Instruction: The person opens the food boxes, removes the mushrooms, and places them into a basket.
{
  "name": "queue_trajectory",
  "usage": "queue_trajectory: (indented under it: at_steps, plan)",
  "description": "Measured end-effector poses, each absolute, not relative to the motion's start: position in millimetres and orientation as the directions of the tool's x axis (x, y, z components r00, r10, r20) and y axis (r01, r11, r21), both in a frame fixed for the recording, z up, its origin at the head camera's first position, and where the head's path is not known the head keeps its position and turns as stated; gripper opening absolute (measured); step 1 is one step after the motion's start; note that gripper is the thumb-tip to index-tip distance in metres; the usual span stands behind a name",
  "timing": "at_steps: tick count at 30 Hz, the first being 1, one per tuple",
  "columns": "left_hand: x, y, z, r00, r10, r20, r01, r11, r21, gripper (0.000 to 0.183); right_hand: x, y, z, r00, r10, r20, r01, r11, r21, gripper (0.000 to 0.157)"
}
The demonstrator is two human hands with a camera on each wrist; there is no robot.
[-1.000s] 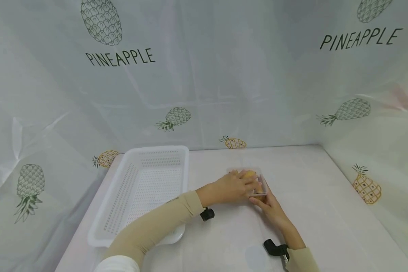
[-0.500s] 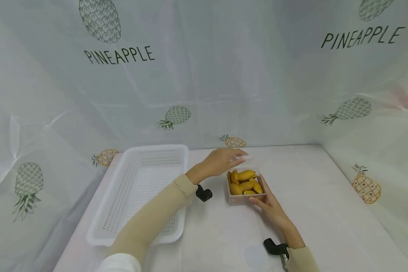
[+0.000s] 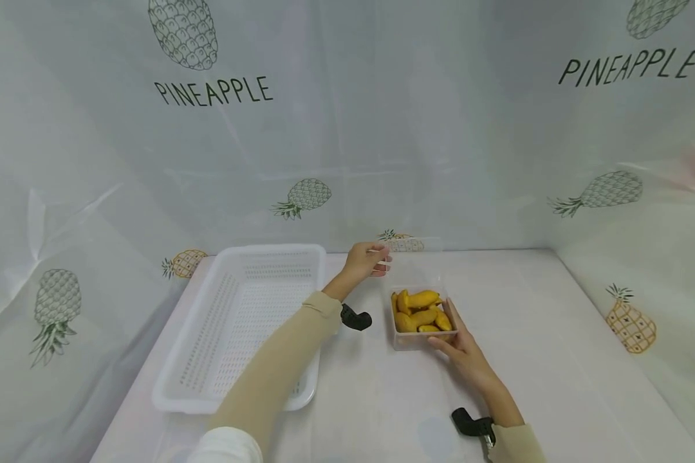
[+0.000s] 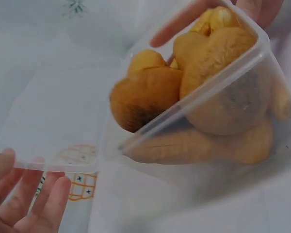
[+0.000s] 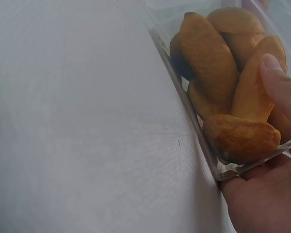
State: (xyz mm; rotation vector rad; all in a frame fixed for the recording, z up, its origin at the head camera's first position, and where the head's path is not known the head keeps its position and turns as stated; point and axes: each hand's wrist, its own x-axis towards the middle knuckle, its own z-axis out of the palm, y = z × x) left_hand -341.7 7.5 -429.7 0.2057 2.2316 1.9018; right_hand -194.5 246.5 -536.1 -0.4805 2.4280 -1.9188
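Well, my left grip (image 3: pixel 368 258) pinches the likely flimsy lid (image 3: pixel 414 265) edge-on while my right grip (image 3: pixel 468 355) clasps the stiffer-looking tub (image 3: pixel 411 341) by its corner.

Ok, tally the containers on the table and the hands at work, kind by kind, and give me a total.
White basket: 1
Clear box: 1
Left hand and right hand: 2
Total: 4
The yellow pieces in the box are left out.
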Motion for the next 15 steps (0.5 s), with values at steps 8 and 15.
queue_trajectory:
  at_steps: [8,15]
  plan:
    - [-341.3,12.8,-446.4,-0.975,0.144,-0.167,-0.115,0.315,0.942,0.033,-193.8,246.6,-537.0,-0.953,-0.244,0.180,-0.233,0.209,-0.950,0.090]
    - [-337.8,10.8,-452.6,-0.968,0.133,-0.213,-0.151,0.369,0.917,0.040,-194.4,245.5,-536.6,-0.950,-0.252,0.186,-0.239,0.199,-0.951,0.090]
